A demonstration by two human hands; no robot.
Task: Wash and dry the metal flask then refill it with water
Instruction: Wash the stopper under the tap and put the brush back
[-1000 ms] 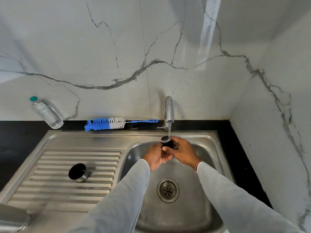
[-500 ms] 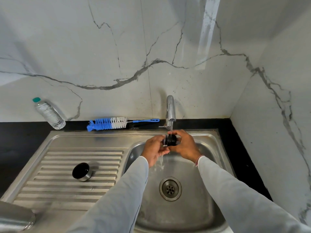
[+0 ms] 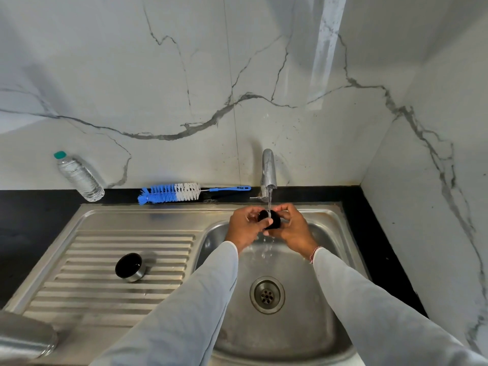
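- Water bottle, clear plastic with a green cap, stands on the black counter against the wall, left of the brush.
- Brush, blue and white bristles with a blue handle, lies along the counter's back edge, handle pointing toward the tap.
- Marble wall, white with grey veins, runs behind the counter and turns a corner on the right.
- Drain sits in the middle of the basin floor.

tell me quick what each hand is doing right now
Left hand: grip closed on the small black stopper under the tap stream.
Right hand: grip closed on the same stopper.
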